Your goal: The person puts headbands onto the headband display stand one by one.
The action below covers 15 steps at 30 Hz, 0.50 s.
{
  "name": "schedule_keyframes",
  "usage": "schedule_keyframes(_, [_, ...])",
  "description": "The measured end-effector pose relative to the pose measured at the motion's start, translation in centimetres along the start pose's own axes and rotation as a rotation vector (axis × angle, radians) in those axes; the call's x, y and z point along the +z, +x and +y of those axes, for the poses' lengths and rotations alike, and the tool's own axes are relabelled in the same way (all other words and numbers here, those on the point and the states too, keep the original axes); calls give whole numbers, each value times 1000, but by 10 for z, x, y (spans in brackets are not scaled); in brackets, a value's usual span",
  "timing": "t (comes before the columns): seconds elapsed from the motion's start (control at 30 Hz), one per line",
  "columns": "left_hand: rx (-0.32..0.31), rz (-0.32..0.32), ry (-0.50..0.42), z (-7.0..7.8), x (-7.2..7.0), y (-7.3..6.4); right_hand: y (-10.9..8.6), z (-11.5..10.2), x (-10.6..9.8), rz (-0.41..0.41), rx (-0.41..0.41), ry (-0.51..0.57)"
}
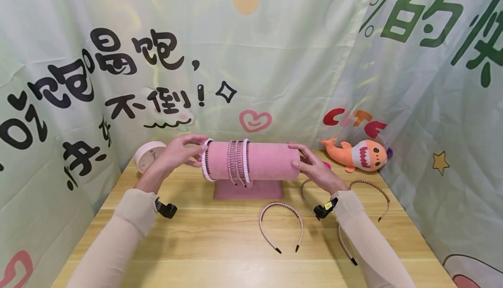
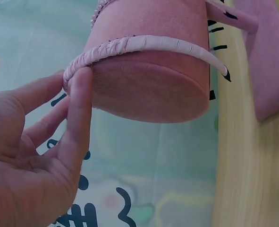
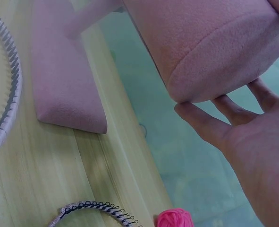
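Note:
A pink plush headband stand (image 1: 271,161) has a horizontal roll on a post above a flat base (image 1: 248,189). At the roll's left end, my left hand (image 1: 184,150) pinches the top of a white pleated headband (image 2: 146,43), which curves around the roll close to its end face. Further along the roll sit a few more headbands, a beaded pair (image 1: 235,161) and a white one (image 1: 246,161). My right hand (image 1: 316,168) grips the roll's right end, its thumb and fingertips spread around the rim in the right wrist view.
On the wooden table (image 1: 196,244) lie a pink headband (image 1: 280,205) in front of the stand and several others near the right forearm, including a brown braided one (image 1: 371,183). A round white clock (image 1: 147,154) stands back left, an orange shark plush (image 1: 359,154) back right, beside printed curtains (image 1: 291,82).

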<state>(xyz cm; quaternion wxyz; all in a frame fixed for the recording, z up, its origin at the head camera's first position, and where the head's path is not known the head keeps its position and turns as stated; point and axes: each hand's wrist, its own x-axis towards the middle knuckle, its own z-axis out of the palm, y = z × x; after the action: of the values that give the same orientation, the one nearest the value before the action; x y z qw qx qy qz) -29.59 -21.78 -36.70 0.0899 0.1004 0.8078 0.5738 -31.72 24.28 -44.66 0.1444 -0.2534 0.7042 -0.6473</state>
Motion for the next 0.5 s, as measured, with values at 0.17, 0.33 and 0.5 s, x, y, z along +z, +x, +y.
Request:
schedule_keyframes(0.17, [58, -35, 66, -6, -2, -2, 0, 1, 0, -5, -3, 9])
schedule_keyframes(0.33, [161, -89, 85, -18, -6, -2, 0, 1, -1, -4, -7, 11])
schedule_keyframes(0.5, [291, -82, 231, -29, -12, -3, 1, 1, -1, -6, -7, 11])
